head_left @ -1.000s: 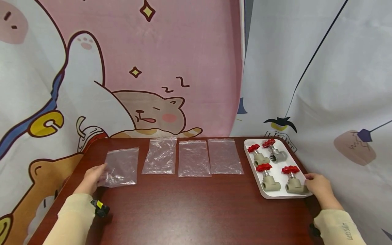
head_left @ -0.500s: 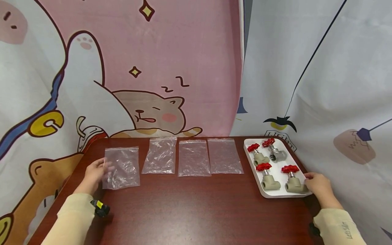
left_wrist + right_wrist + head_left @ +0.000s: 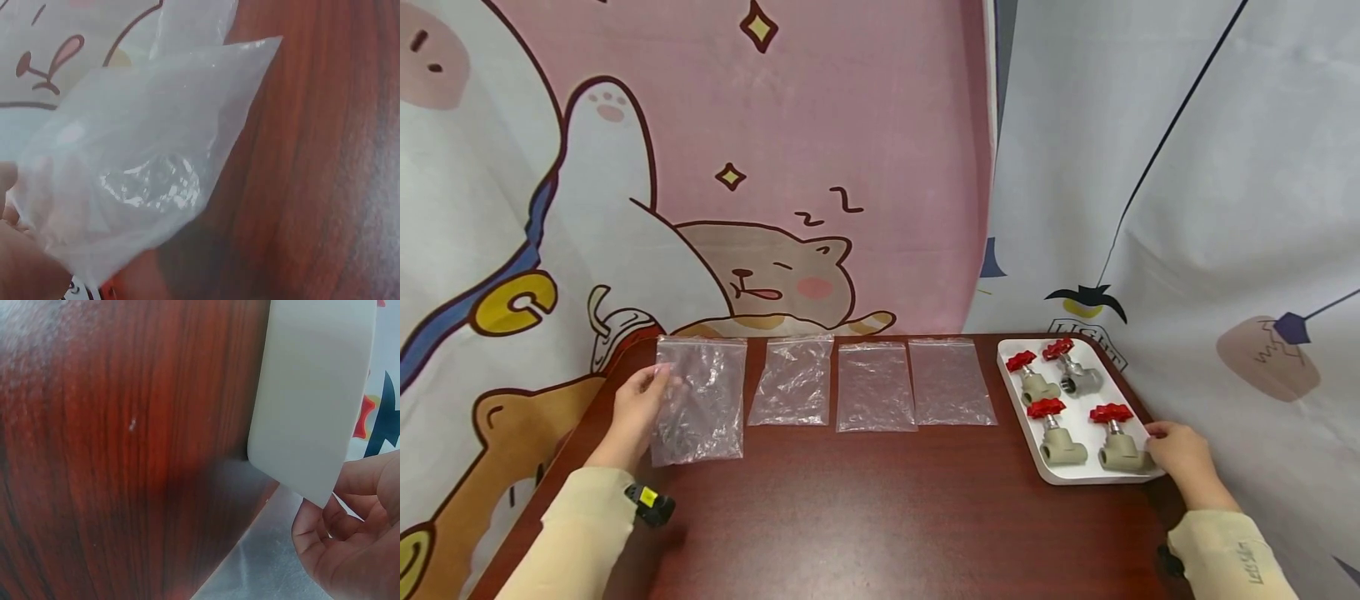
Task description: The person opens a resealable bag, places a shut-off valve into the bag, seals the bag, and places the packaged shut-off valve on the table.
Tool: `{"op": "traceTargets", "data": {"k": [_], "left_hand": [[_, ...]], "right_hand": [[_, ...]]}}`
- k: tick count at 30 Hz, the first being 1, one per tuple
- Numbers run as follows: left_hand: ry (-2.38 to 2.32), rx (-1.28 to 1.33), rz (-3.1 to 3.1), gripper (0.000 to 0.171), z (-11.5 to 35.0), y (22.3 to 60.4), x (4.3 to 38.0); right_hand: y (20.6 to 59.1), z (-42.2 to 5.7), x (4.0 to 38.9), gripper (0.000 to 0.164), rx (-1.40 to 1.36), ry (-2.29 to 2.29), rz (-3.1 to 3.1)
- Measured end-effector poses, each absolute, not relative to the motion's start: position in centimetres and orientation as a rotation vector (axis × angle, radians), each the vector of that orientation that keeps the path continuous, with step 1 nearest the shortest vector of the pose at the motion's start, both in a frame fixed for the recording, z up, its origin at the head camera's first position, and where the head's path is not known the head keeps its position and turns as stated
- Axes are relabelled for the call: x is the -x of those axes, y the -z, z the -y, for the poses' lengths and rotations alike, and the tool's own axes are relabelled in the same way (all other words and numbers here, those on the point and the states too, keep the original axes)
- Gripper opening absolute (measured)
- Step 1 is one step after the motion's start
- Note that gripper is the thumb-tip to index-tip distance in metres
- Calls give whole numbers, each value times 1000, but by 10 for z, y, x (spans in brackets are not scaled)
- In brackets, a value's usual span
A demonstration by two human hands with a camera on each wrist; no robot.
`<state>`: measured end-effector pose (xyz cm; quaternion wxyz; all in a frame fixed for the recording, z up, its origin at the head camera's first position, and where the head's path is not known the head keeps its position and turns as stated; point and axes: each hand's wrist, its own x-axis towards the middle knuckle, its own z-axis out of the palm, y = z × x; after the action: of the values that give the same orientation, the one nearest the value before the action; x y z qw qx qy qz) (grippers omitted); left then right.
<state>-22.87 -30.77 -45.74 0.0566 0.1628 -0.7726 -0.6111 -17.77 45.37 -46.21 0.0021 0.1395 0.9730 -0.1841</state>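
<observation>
My left hand [image 3: 638, 412] pinches the left edge of a clear zip-lock bag [image 3: 706, 408], the leftmost in a row. In the left wrist view the bag [image 3: 156, 125] is raised off the tabletop, its free corner pointing to the upper right. On the right, my right hand [image 3: 1182, 462] grips the near right corner of a white tray [image 3: 1082, 421]. From the right wrist view, thumb and fingers [image 3: 309, 528] hold the tray wall [image 3: 312, 394] from both sides. Several valves with red handwheels, such as the front right valve [image 3: 1118, 450], lie in the tray.
Beside the held bag lie three more flat clear bags: one left [image 3: 793, 383], one in the middle [image 3: 876, 389] and one right [image 3: 953, 385]. They line the far edge of the dark red-brown table [image 3: 880, 517]. A printed cloth [image 3: 865, 167] hangs right behind it.
My left hand has shifted up and away along the bag's left edge. The bag's top has risen to the table's far edge. The right hand and the tray stay put.
</observation>
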Motion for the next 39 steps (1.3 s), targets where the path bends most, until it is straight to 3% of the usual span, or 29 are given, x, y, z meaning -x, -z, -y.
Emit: {"op": "traceTargets", "data": {"k": [8,20,39], "left_hand": [[1848,-325,2189,28,292,437,224],[1538,-21,2286,35,260,409,213],[1699,217,2241,29,227,394,205]], "right_hand": [[463,-454,176,34,-445,596,-3057],[466,-457,174,32,-475,587,-3071],[463,-443,178,32,-638,686,-3082]]}}
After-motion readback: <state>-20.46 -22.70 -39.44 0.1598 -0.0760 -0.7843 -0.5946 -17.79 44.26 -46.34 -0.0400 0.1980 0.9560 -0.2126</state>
